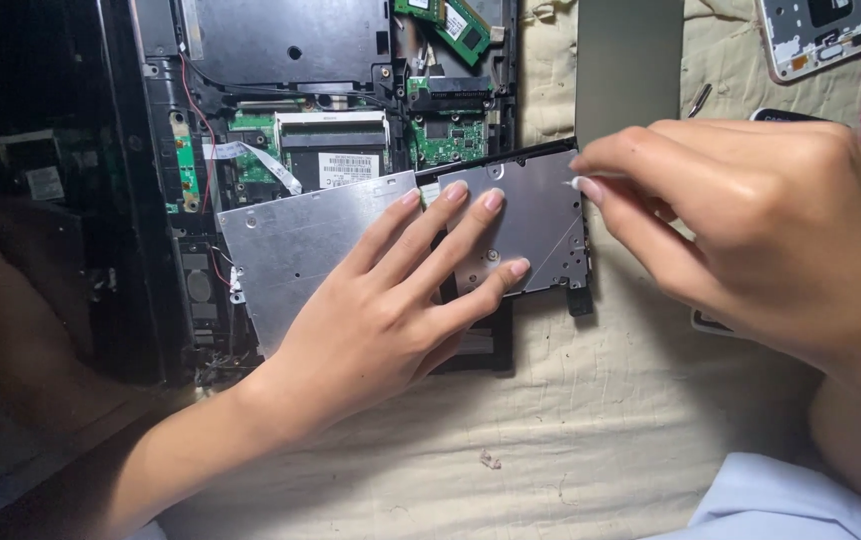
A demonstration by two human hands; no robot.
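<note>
An opened black laptop base (280, 60) lies upside down with green circuit boards showing. A flat silver optical drive (300, 240) sticks out of its right side, tilted. My left hand (400, 300) lies flat on the drive with fingers spread, pressing on its metal top. My right hand (750, 230) is at the drive's right end, thumb and forefinger pinched on a small thin white object (582, 182) at the drive's front corner. What that object is cannot be told.
A cream cloth (550, 440) covers the surface. A grey flat panel (628, 70) lies behind the drive. A white phone frame (815, 35) sits at the top right, a small metal tool (700, 98) next to it. A loose green memory module (455, 25) rests on the laptop.
</note>
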